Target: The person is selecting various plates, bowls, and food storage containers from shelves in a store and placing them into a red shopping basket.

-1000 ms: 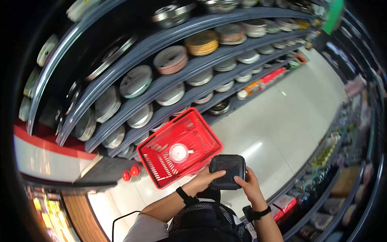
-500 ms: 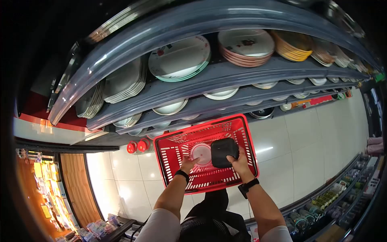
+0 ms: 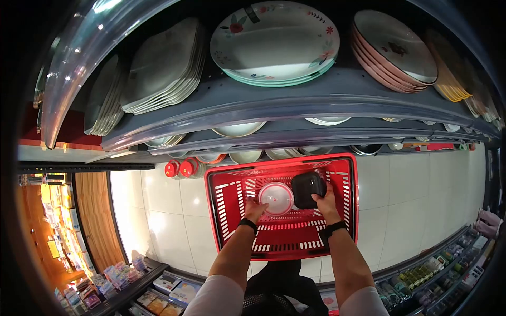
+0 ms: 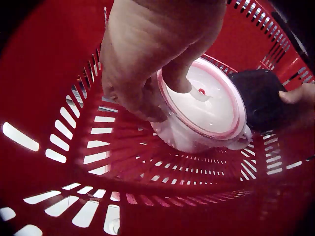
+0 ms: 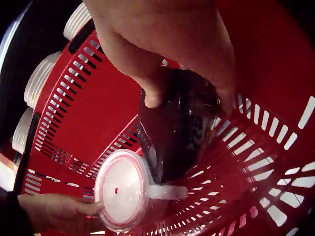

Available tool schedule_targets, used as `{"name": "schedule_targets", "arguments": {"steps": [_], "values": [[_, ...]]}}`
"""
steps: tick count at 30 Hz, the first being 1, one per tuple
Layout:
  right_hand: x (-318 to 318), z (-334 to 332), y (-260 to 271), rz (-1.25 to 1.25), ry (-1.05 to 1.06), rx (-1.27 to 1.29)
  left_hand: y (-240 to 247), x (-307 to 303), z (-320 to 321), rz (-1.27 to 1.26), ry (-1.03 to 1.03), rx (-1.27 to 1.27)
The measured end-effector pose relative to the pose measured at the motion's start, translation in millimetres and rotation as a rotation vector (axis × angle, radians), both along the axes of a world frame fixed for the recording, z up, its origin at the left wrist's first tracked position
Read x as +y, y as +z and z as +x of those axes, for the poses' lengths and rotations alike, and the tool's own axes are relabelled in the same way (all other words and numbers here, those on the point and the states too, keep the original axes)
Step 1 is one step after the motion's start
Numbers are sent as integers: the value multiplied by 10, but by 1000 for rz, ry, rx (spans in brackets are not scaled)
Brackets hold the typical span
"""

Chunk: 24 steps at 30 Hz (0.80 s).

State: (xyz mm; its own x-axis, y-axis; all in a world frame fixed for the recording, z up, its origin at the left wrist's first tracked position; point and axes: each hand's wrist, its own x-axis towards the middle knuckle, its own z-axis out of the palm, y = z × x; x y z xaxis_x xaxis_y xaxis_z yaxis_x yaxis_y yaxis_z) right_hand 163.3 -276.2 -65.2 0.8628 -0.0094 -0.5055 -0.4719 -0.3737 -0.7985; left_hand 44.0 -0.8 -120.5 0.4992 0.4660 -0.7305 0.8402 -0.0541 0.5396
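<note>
Inside the red shopping basket, my left hand grips a round white lidded mug with a pink rim. In the left wrist view its thumb lies on the lid and the fingers curl down the side. A small handle sticks out from the mug in the right wrist view. My right hand holds a black rectangular lidded food container beside the mug. The right thumb presses one side, with fingers around the far side. In the right wrist view the container stands tilted.
Shelves with stacked plates rise just beyond the basket. Two red-lidded jars stand on the floor left of it. More goods line a shelf at lower right, and packets lie at lower left.
The black container went from both hands outside the basket to the right hand inside it. The left hand let go of it and took hold of the mug. The view moved closer to the plates.
</note>
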Motion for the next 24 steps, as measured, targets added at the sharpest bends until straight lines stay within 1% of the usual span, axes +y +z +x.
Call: {"name": "schedule_targets", "arguments": {"steps": [1,2,4,5,6,7,8,9,10,12,13,14,15,16,18,19,20,22,23,24], "values": [[-3,5,-12,40,-7,36,54,2,5,-16,37,21],[1,6,14,40,-6,38,-13,34,-21,-16,37,24],[-2,11,79,30,67,107,-209,151,-92,1,43,-57],[-25,-16,-15,28,66,110,-127,189,-58,39,8,-8],[-48,-54,-172,-40,143,89,-138,230,-76,38,7,-7],[-76,-85,-325,-107,218,68,-144,272,-91,92,-9,-39],[-77,-83,-369,-107,215,67,-92,285,-67,147,-27,-72],[-76,-86,-409,-79,213,113,-28,297,-61,210,-89,-48],[-79,-94,-447,-50,209,161,26,287,-45,212,-94,-48],[-71,-72,-350,-69,234,134,85,249,-33,206,-62,-114],[-81,-54,-296,-104,254,197,117,229,-27,206,-67,-114],[-99,-53,-296,-140,275,258,119,209,-41,158,-4,-137],[-95,-57,-285,-168,249,304,125,193,-50,110,59,-160],[-92,-60,-295,-168,245,301,133,191,-51,110,56,-163],[-130,-154,-716,-319,337,146,113,220,-48,237,-112,-89],[-123,-167,-845,-355,314,278,45,228,-78,238,-115,-96],[-114,-169,-785,-355,308,271,-64,237,-124,251,-112,-112],[-9,-192,-519,-481,317,194,-103,240,-93,267,-115,-135],[52,-170,-384,-584,364,232,-79,223,-88,252,-128,-86],[70,-134,-355,-582,359,233,-78,222,-89,238,-141,-36]]}}
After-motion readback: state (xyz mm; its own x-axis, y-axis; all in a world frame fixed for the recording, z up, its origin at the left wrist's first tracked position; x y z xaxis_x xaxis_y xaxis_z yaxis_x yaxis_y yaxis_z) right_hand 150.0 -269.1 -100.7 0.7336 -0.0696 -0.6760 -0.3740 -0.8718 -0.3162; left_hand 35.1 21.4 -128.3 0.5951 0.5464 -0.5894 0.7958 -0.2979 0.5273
